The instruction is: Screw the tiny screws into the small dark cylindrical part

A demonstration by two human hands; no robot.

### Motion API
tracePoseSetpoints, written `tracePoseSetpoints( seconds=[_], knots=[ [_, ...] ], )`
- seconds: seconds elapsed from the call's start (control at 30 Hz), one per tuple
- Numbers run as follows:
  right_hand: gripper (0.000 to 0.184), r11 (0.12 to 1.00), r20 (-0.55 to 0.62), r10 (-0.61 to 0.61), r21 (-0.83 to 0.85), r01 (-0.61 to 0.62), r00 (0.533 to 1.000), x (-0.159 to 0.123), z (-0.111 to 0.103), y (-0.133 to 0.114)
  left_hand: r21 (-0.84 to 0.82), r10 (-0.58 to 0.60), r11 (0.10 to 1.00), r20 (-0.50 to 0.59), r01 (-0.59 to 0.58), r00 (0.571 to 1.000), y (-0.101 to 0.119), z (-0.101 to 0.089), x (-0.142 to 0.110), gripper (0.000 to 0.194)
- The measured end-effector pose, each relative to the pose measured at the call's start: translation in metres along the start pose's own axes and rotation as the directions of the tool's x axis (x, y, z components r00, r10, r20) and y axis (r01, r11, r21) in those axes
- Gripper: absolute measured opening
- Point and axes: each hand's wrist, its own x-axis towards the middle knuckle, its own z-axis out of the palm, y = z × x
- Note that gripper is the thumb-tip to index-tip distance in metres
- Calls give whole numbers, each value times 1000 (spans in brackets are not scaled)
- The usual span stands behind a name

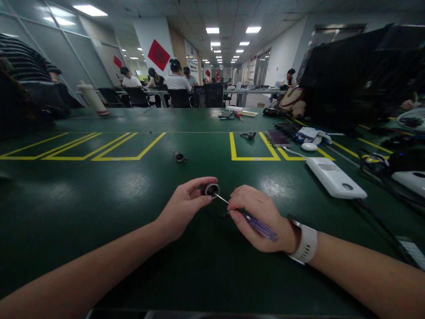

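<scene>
Between the thumb and fingers of my left hand (182, 204) is a small round metal part (212, 189), its hollow end turned towards me. My right hand (257, 215) grips a screwdriver (260, 228) with a clear purple handle. The thin shaft points up and left, and its tip reaches into the hollow of the metal part; the exact contact is hidden. A few tiny dark rings (225, 215) lie on the table just below, near my right fingertips. Farther off, a similar metal part (179, 157) sits on the green table (133, 266).
Another metal piece (248, 135) lies inside a yellow taped box (255, 158). To the right are a white power bank (335, 177) with cables, a white-blue cloth (314, 135) and a white oval object (309, 146). A pale bottle (93, 99) stands far left. People sit at tables beyond.
</scene>
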Motion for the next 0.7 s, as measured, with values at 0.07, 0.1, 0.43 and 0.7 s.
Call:
tracePoseSetpoints(
  seconds=[0.07, 0.1, 0.43, 0.7],
  knots=[
    [8, 999, 15, -17, -28, 17, 1000, 0, 1, 0, 7, 8, 1000, 18, -8, 1000, -1, 0, -1, 38],
    [8, 999, 20, -28, -45, 28, 999, 0, 2, 0, 14, 16, 1000, 24, -17, 1000, -1, 0, -1, 38],
    [11, 975, 89, -70, -206, 87, 994, 4, 5, -4, 101, 75, 992, -20, -73, 997, 0, 4, -3, 30],
    [13, 956, 128, -122, -251, 152, 984, 8, 6, -10, 126, 70, 990, -72, -60, 995, 3, 6, -4, 26]
  ],
)
